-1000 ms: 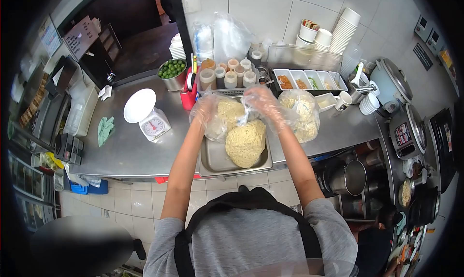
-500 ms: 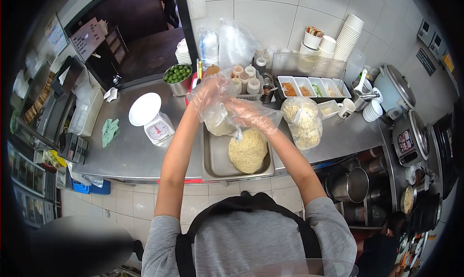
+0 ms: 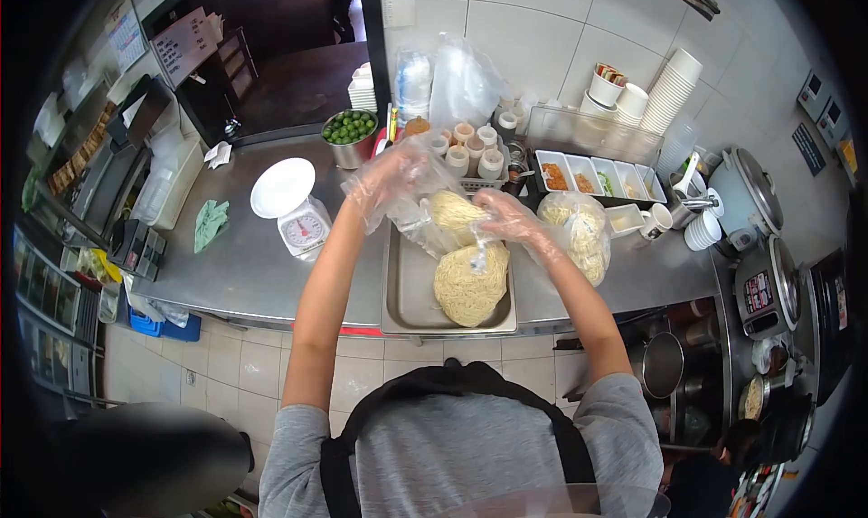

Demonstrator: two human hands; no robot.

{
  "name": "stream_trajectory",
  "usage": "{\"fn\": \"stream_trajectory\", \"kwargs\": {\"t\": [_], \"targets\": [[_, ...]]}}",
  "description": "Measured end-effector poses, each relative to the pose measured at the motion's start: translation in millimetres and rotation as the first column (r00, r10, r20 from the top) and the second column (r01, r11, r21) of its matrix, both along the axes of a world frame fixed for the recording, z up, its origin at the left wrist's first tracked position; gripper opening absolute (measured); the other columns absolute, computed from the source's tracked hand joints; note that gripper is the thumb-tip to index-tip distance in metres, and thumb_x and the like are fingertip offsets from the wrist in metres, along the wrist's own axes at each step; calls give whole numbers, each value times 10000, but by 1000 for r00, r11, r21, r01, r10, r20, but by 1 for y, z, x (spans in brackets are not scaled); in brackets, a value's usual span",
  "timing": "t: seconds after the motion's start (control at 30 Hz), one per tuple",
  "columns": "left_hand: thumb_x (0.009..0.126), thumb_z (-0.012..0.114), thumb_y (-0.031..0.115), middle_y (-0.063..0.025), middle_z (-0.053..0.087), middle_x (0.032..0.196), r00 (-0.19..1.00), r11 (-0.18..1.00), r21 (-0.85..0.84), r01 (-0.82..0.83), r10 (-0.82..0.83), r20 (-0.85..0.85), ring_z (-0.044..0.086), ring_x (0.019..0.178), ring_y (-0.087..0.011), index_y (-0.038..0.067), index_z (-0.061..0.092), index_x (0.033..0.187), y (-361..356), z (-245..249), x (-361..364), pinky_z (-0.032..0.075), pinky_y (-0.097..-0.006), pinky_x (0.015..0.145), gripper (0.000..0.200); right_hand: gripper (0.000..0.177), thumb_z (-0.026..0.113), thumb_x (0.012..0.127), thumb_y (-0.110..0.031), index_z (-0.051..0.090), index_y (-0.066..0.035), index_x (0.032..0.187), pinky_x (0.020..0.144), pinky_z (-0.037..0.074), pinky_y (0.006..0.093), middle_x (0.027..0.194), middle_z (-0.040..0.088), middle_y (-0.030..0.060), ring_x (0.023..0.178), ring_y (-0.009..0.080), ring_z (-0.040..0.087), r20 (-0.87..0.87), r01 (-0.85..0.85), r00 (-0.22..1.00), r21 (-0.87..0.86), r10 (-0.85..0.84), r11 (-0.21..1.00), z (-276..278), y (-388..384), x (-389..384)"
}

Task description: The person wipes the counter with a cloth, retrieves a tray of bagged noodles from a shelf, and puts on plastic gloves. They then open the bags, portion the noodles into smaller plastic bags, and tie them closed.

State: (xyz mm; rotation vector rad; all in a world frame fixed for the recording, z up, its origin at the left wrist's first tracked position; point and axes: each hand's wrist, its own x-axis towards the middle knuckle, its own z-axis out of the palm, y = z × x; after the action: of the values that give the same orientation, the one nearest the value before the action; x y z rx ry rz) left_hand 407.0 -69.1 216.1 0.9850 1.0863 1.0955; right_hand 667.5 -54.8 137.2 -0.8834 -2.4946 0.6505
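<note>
Nearest: grey shirt, dark apron straps, both bare forearms reaching out over the counter edge. Pale floor tiles below.

Steel tray sits at the front edge of the counter. A loose noodle heap lies in its right half; the left half is bare metal.

Just above the tray, both hands wear thin clear gloves. The left hand is raised, fingers closed on the upper edge of a plastic bag. The right hand is lower, pinched on the bag's other side. The bag hangs between them over the back of the tray, with a noodle portion inside. I can't tell whether the bag mouth is open or twisted.

Progress, my read: one filled bag is already parked on the counter just right of the tray. The one in hand is loaded but not set down. The heap in the tray is unbagged, so roughly midway, at least one more portion left.

Surface: stainless steel. A dial scale with a white pan is left of the tray, and a green cloth is further left. Behind are a bowl of limes, lidded sauce cups and a compartment box of toppings. A mug and a rice cooker are far right.

Room: white tiled wall, stacked paper cups against it, dark doorway top left.
</note>
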Motion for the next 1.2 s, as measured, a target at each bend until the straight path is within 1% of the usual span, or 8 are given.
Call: {"fn": "stream_trajectory", "kwargs": {"t": [0.1,0.63,0.73,0.83,0.97,1.0,1.1,1.2], "targets": [[825,501,210,-10,524,726,932,958,-64,-278,285,224,479,611,-136,88,504,842,14,-12,-16,366,-283,494,124,393,664,691,-210,482,-50,999,865,399,377,1015,516,128,1000,306,506,-20,-12,1000,86,14,996,-5,1,18],[817,560,157,-38,551,851,941,929,370,-20,-107,321,495,628,-138,35,549,882,8,85,-26,329,-194,451,139,291,635,720,-219,560,-71,959,802,453,341,947,591,75,926,248,564,249,-153,958,15,145,988,11,25,21],[822,538,155,-14,546,818,953,968,249,-36,-42,300,462,589,-98,37,555,879,0,97,-18,313,-197,445,133,340,638,758,-321,575,-33,926,798,456,353,930,590,67,908,229,573,-688,-286,722,-400,-79,871,55,-7,-3],[816,502,167,9,505,733,969,975,216,59,-108,223,403,545,-78,40,547,862,-6,91,-13,299,-204,453,142,564,608,743,-509,560,5,972,802,442,309,872,582,63,897,182,555,-758,-86,651,-130,-43,988,76,-6,-41],[833,475,195,18,493,704,967,971,139,197,-216,133,376,532,-71,44,548,858,-23,87,1,295,-210,456,170,490,569,799,-456,567,-21,1025,782,451,302,840,583,73,896,165,560,-711,-511,694,-377,112,772,93,17,-93],[862,469,237,32,475,684,872,887,193,419,-452,186,381,533,-70,48,551,857,-17,74,-4,308,-220,466,207,454,564,816,-420,569,-23,1037,773,454,299,836,585,76,893,167,559,-725,-499,676,-583,-133,641,87,24,-111],[869,490,225,13,543,823,983,992,116,56,-75,166,463,595,-80,56,570,927,-57,64,8,373,-208,522,196,318,464,891,-259,527,-19,1091,800,459,328,980,558,92,968,217,532,-929,-932,359,-362,-94,18,36,73,-140],[888,467,264,-6,547,870,955,974,212,-76,10,296,490,677,-104,74,556,1015,-91,46,-22,403,-243,587,245,342,433,921,-245,452,-25,1183,849,454,346,1114,518,106,1050,253,501,-908,-842,239,-371,-345,392,41,27,-167]]}}
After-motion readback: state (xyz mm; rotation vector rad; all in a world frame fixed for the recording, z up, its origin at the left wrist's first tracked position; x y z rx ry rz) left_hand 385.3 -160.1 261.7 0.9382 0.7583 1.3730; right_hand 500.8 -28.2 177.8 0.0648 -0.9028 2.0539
